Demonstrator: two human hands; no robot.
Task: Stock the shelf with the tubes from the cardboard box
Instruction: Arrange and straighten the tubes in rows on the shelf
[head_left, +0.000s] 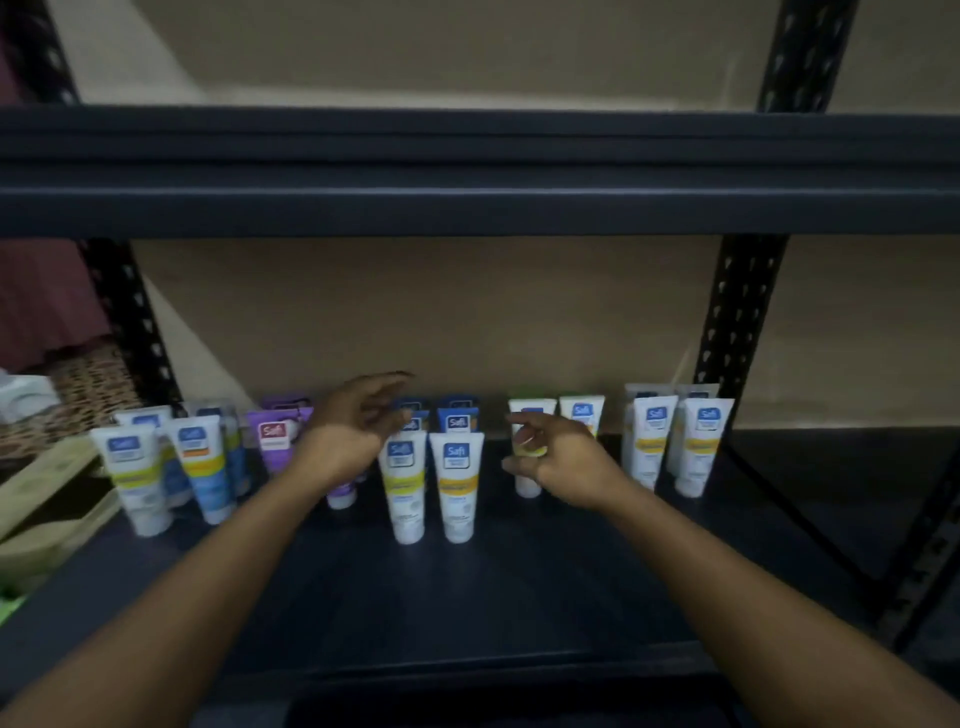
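Several white, blue and purple tubes stand cap-down in rows along the back of the dark shelf (519, 587). My right hand (566, 462) pinches a white tube with a green-yellow band (525, 441) between thumb and index finger; the tube stands upright on the shelf at centre right. My left hand (353, 426) hovers with loosely spread fingers over a purple tube (340, 496), holding nothing. Two white tubes with yellow bands (431, 483) stand in front between my hands. The cardboard box is out of view.
An upper shelf board (478, 171) crosses above the tubes. Black perforated uprights (737, 322) stand at the back corners. A wicker basket (88, 395) and beige items (47, 499) sit to the left. Bare shelf surface lies in front of the tubes.
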